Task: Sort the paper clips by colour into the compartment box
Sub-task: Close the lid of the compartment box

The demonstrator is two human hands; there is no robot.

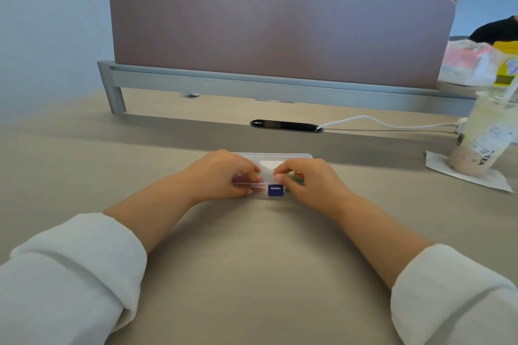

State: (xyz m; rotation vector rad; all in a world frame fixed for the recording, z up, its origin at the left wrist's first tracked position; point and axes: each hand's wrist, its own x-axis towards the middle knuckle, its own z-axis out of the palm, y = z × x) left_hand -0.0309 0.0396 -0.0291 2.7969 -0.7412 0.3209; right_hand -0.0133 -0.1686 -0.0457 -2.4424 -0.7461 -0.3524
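The clear plastic compartment box (280,161) lies on the beige worktop (252,260) with its blue front latch (274,190) towards the person; blurred reddish and green paper clips (297,180) show through the plastic at its two ends. The left hand (224,173) curls its fingers (252,169) over the left end, while the right hand (308,182) pinches thumb and forefinger together at what looks like the lid's edge, above the latch. The step seems to be working the lid, so keep the left hand pressing the box flat and move the lid slowly, lest sorted clips jump compartments.
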